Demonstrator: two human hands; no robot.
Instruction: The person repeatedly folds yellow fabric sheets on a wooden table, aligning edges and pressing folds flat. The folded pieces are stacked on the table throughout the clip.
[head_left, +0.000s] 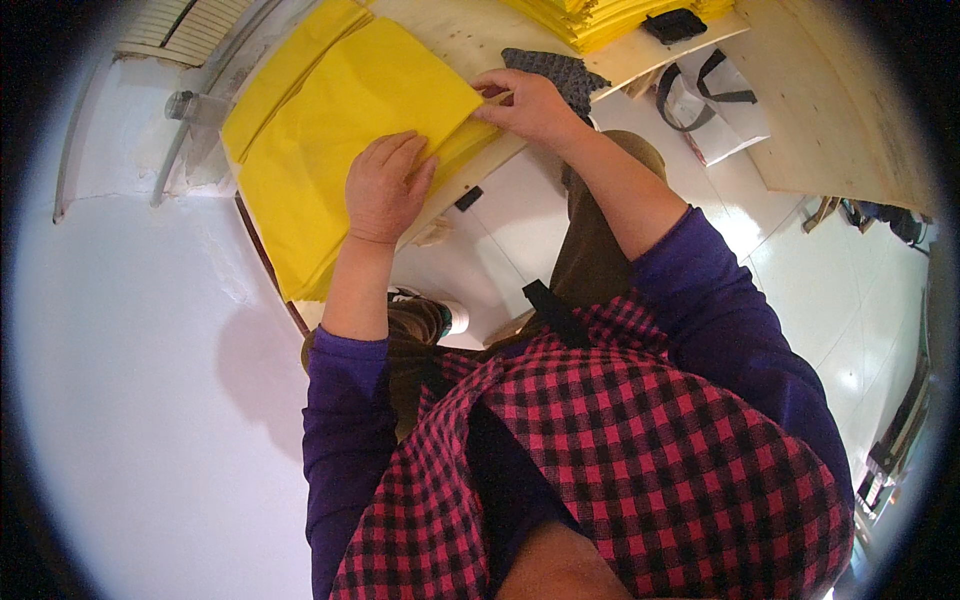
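Here, mid-fold: the left hand (385, 188) lies flat, fingers together, pressing a yellow sheet (340, 120) on the table (470, 30). The right hand (525, 105) pinches its right edge. Next seems to call for smoothing the crease.

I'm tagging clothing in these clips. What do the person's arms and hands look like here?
Both arms wear dark purple long sleeves, pushed up so the forearms are bare. The left hand and right hand are bare: no gloves, rings or watch visible. A red-and-black checked apron covers the front of the body.
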